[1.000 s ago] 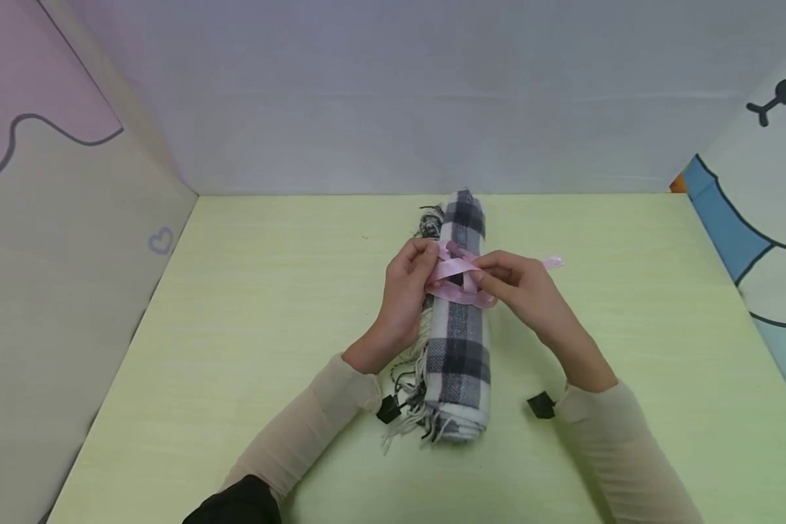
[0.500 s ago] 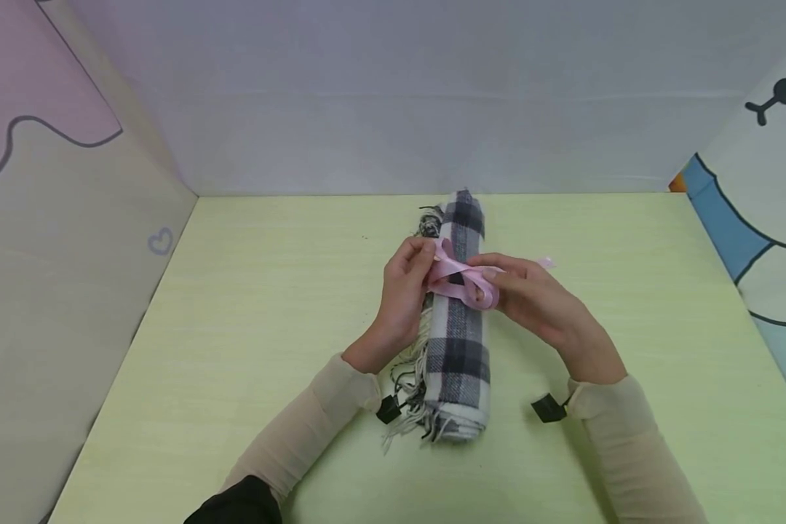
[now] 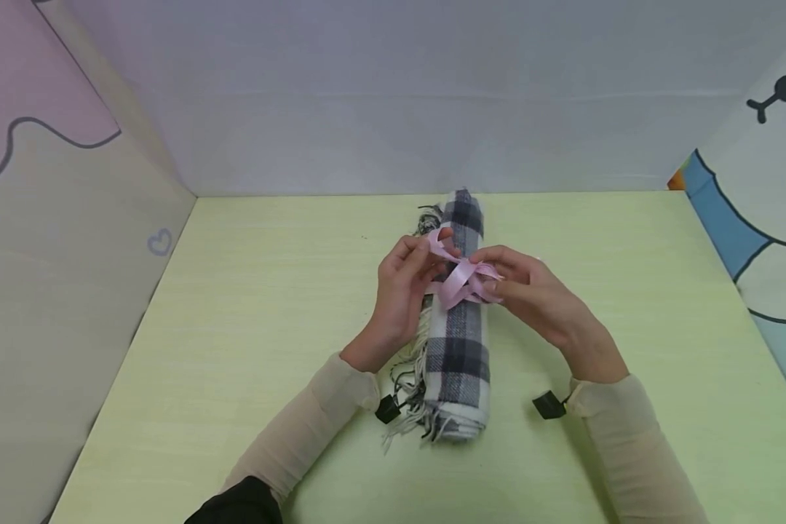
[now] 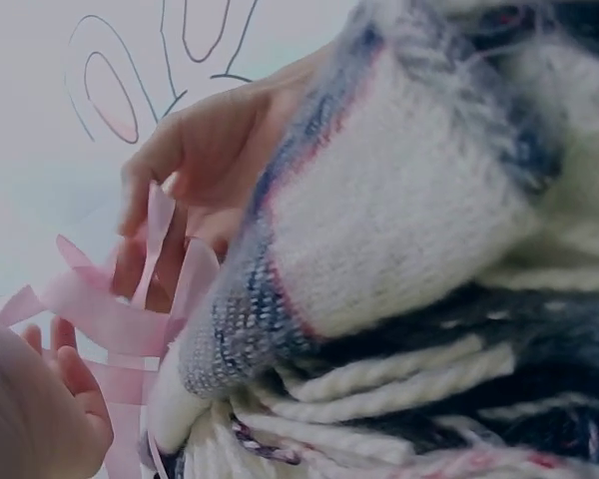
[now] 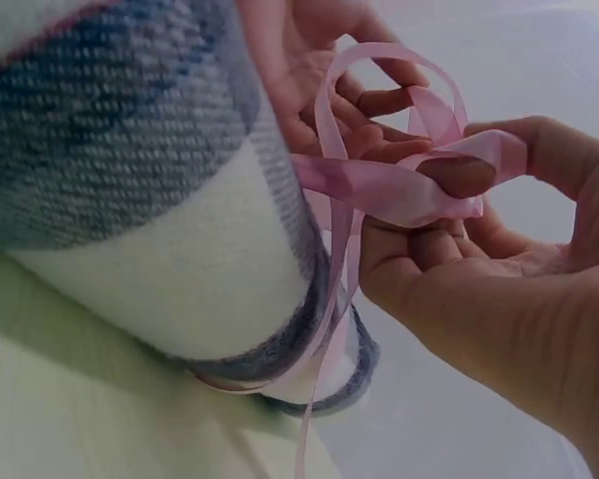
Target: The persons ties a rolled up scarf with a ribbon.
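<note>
A rolled plaid scarf (image 3: 460,349) in white, grey and navy lies lengthwise on the table, its fringe (image 3: 409,386) along the left side. Around its middle runs a pink ribbon (image 3: 457,285), looped above the scarf. My left hand (image 3: 398,291) pinches one part of the ribbon between thumb and fingers, just left of the roll. On the other side my right hand (image 3: 537,298) pinches a ribbon loop; in the right wrist view the ribbon (image 5: 399,195) passes between thumb and fingers. How the strands cross is partly hidden by the fingers.
The pale yellow table (image 3: 288,291) spreads out on both sides of the scarf. A plain wall (image 3: 432,102) closes the back, with printed panels at left and right. Small black wrist pieces (image 3: 549,405) hang near the sleeves.
My right hand has shifted slightly right and gathered ribbon into a loop. My left hand now lifts its part of the ribbon higher, and the ribbon's free end at right is gone from sight.
</note>
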The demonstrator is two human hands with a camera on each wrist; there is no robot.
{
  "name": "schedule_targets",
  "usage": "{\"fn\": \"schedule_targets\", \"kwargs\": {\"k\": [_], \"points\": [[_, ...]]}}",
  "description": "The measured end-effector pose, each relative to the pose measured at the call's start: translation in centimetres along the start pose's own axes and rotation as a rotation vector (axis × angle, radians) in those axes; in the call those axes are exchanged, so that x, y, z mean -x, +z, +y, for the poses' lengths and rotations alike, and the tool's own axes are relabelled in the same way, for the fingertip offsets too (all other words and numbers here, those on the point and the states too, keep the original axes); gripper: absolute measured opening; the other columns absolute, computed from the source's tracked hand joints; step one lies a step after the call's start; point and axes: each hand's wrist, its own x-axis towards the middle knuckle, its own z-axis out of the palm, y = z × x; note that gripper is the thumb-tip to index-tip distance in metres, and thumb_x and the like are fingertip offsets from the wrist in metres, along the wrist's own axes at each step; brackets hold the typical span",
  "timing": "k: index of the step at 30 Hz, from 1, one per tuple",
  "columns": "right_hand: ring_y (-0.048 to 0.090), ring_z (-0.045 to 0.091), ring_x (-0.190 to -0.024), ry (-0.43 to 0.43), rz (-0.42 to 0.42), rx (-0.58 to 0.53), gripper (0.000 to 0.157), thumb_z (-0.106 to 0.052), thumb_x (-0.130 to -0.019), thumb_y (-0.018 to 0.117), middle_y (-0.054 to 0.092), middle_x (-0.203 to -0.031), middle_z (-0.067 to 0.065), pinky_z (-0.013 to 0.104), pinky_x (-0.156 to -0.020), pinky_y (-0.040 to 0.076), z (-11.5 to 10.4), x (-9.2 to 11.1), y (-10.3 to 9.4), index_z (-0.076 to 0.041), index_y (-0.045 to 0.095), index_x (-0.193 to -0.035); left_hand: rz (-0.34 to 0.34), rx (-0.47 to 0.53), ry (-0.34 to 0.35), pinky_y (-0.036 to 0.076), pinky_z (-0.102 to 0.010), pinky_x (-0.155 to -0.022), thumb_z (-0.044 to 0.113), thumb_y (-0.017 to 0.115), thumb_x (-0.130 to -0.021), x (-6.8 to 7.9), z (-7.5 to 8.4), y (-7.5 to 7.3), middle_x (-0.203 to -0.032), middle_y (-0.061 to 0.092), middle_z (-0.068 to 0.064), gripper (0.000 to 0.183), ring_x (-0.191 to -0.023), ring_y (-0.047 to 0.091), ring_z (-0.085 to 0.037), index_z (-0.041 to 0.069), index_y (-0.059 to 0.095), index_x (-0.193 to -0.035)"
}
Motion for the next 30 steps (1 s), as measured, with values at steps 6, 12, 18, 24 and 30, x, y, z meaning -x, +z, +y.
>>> {"fn": "schedule_targets", "kwargs": {"k": [6,12,18,24,30], "points": [[0.062,0.012,-0.115,-0.039,0.049,0.182,0.031,-0.004,-0.105,0.056,0.064,-0.129,-0.002,0.025,-0.098,0.052,-0.2,0.3,0.4,-0.011,0.061,-0.135,-0.026,0.085,-0.004,0.051,-0.032,-0.102,0.016,0.044,-0.112,0.0,0.4,-0.1,-0.126,0.072,-0.008,0.023,-0.107,0.072,-0.014,0.018,0.062,-0.098],[0.066,0.01,-0.121,-0.082,0.141,0.418,0.034,-0.002,-0.106,0.054,0.065,-0.134,0.003,0.02,-0.099,0.053,-1.1,0.8,1.2,-0.005,0.06,-0.139,-0.046,0.152,-0.006,0.05,-0.032,-0.102,0.013,0.041,-0.112,0.0,0.8,-0.1,-0.107,0.074,0.002,0.023,-0.106,0.07,-0.014,0.018,0.063,-0.106],[0.064,0.024,-0.126,-0.147,0.234,0.648,0.037,0.005,-0.103,0.049,0.065,-0.137,0.011,0.015,-0.099,0.051,-1.7,1.3,2.0,-0.008,0.062,-0.136,-0.063,0.156,0.021,0.046,-0.034,-0.098,0.012,0.043,-0.111,0.0,1.3,-0.1,-0.101,0.072,0.001,0.019,-0.105,0.069,-0.014,0.016,0.061,-0.11],[0.067,0.033,-0.119,-0.203,0.364,0.889,0.035,0.006,-0.101,0.052,0.066,-0.131,0.012,0.047,-0.099,0.056,-2.3,2.0,2.3,-0.006,0.063,-0.132,-0.063,0.161,0.027,0.043,-0.035,-0.097,0.016,0.049,-0.11,0.1,1.8,-0.5,-0.101,0.074,0.004,0.014,-0.105,0.068,-0.015,0.017,0.061,-0.118],[0.066,0.016,-0.108,-0.127,0.391,0.853,0.028,-0.013,-0.106,0.06,0.07,-0.12,0.008,0.016,-0.09,0.053,-3.2,2.9,1.4,-0.011,0.064,-0.133,-0.048,0.17,0.028,0.039,-0.037,-0.1,0.013,0.048,-0.109,0.0,2.4,-0.9,-0.101,0.075,0.003,0.018,-0.103,0.068,-0.015,0.016,0.063,-0.118]]}}
